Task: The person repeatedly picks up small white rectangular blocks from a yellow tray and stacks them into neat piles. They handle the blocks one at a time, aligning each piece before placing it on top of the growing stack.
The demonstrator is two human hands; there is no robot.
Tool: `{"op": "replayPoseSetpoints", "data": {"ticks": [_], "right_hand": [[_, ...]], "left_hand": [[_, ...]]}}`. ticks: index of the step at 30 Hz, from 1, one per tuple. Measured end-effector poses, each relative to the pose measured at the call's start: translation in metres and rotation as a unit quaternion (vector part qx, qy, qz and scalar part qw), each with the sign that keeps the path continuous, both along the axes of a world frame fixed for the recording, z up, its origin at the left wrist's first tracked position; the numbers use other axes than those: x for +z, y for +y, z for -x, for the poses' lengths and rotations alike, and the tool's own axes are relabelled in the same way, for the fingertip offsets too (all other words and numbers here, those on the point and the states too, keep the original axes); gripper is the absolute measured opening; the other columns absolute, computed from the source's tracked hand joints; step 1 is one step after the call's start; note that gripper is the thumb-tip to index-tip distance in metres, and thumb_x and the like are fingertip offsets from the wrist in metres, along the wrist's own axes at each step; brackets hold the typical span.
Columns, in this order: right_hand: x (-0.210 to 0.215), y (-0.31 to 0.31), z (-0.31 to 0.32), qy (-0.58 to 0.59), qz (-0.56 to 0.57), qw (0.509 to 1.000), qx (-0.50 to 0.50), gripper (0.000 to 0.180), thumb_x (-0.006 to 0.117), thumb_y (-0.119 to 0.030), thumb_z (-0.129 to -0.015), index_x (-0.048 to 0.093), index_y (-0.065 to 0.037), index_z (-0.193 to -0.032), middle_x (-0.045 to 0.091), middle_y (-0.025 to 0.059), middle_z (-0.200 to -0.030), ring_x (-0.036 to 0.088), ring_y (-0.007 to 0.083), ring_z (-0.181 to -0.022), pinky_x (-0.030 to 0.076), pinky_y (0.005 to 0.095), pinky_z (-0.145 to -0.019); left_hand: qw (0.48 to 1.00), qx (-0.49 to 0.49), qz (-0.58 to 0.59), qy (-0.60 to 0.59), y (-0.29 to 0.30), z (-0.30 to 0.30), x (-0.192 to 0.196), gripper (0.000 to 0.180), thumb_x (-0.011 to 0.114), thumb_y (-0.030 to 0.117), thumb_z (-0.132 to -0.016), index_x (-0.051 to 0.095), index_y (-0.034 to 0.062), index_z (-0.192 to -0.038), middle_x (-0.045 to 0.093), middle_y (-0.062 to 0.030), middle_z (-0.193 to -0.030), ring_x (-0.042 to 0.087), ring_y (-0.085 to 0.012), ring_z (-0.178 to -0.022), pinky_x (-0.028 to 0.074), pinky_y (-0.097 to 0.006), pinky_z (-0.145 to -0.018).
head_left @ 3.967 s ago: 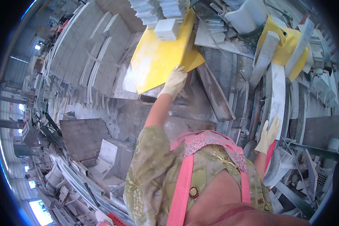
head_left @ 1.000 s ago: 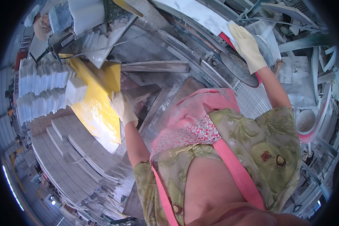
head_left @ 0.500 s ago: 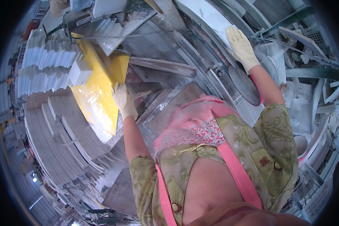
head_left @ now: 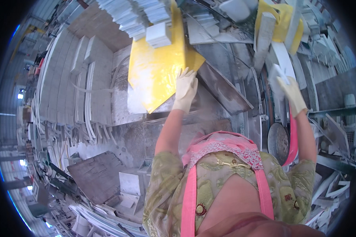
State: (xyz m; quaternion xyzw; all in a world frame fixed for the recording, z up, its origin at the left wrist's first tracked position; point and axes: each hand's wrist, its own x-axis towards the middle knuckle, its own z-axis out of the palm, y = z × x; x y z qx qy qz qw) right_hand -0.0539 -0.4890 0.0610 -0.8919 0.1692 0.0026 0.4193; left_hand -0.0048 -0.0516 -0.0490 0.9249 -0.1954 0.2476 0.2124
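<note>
My left hand [head_left: 186,89], in a cream rubber glove, rests with fingers extended on the edge of a wet yellow sheet [head_left: 158,71]. It holds nothing that I can see. A small stack of white tiles [head_left: 158,35] sits on that sheet, beyond the hand. My right hand [head_left: 292,94], gloved alike, is closed on a thin white tile [head_left: 279,74] tilted up at its fingertips. Motion blurs this tile somewhat. Beneath it runs the machine's narrow bed, where a long white strip [head_left: 282,57] lies. A round grey disc [head_left: 278,140] stands nearer my body.
Rows of white tiles [head_left: 122,17] stand at the far left. Long grey slabs [head_left: 59,75] are stacked on the left. A dark wooden board [head_left: 223,89] slants between my hands. A yellow cover [head_left: 279,21] hangs at the far right, and stone offcuts [head_left: 338,134] lie at the right.
The view has swung to the left. My right hand, flat over the machine bed before, now grips a raised white tile. My left hand stays at the yellow sheet's edge.
</note>
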Motion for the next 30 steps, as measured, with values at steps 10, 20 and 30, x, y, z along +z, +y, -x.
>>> {"op": "replayPoseSetpoints", "data": {"ticks": [10,20,30], "right_hand": [[-0.011,0.342,-0.045,-0.006,-0.34,0.907,0.248,0.035,0.064,-0.042,-0.091,0.066,-0.008,-0.095,0.064,0.0037,-0.084,0.058,0.0122,-0.074,0.045,0.0319,-0.067],[-0.062,0.396,-0.058,-0.013,0.005,0.919,0.394,0.045,0.063,-0.034,-0.09,0.055,-0.013,-0.129,0.069,0.0157,-0.11,0.066,0.0357,-0.101,0.052,0.0437,-0.085],[-0.08,0.38,-0.031,-0.081,-0.002,0.909,0.408,0.06,0.055,-0.031,-0.097,0.037,-0.009,-0.15,0.057,0.0202,-0.136,0.057,0.0402,-0.12,0.048,0.0433,-0.098]], "left_hand": [[0.886,0.091,0.406,0.203,0.076,0.04,0.05,0.062,0.067,0.039,-0.093,0.054,-0.004,-0.136,0.062,-0.0265,-0.128,0.06,-0.0352,-0.122,0.046,-0.039,-0.103],[0.816,0.107,0.483,0.298,0.068,0.051,0.054,0.08,0.068,0.045,-0.087,0.044,-0.0124,-0.137,0.061,-0.028,-0.124,0.062,-0.0325,-0.116,0.049,-0.037,-0.095],[0.795,0.209,0.4,0.405,0.102,0.015,0.103,0.051,0.052,0.043,-0.096,0.065,-0.0056,-0.102,0.071,-0.0168,-0.092,0.071,-0.0203,-0.078,0.054,-0.032,-0.074]]}}
